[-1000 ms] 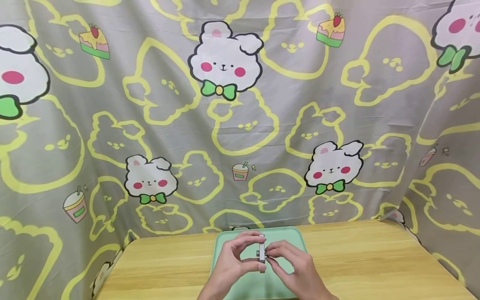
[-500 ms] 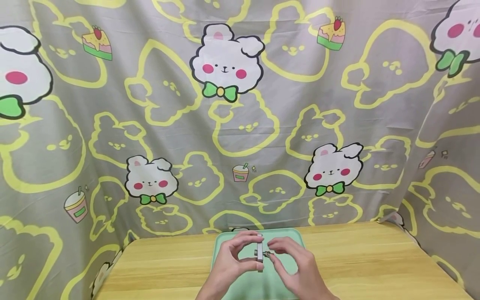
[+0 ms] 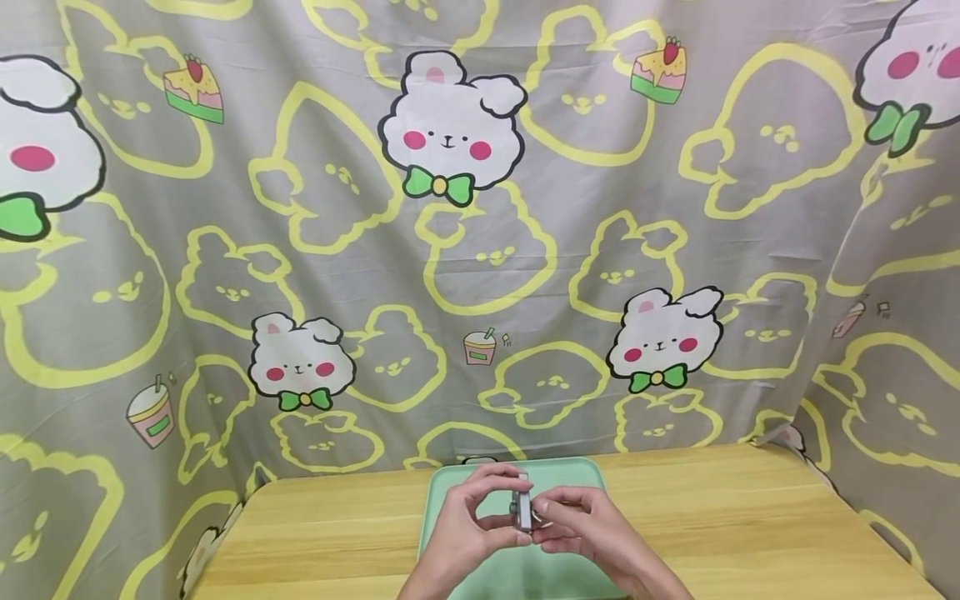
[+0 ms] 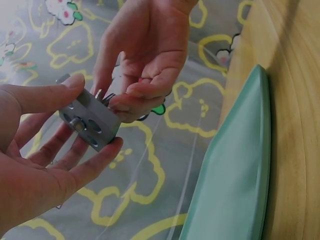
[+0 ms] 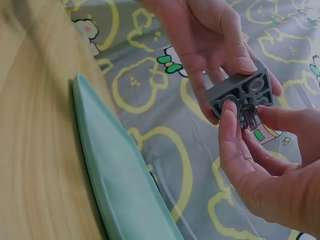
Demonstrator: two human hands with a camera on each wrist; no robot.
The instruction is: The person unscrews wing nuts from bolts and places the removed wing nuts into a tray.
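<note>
My left hand (image 3: 468,521) grips a small grey block (image 4: 95,120) by opposite edges, thumb on one side and fingers on the other. One face of the block shows round holes and a bolt end (image 4: 77,124) at its middle. Out of the ribbed, hollow other face (image 5: 240,92) sticks a threaded bolt (image 5: 251,118). Curled round this threaded end are the fingertips and thumb of my right hand (image 3: 592,529), some of them right at the block. Both hands are above the tray, and the right fingers partly hide the bolt in the head view.
A mint-green tray (image 3: 442,492) lies on the wooden table (image 3: 330,533) below the hands. Behind and at both sides hangs a grey curtain (image 3: 450,275) with rabbit prints, close to the table's edges.
The right fingers spread apart around the bolt half a second ago, then closed in again with the hand turned. The left hand keeps the block nearly in place, slightly tilted.
</note>
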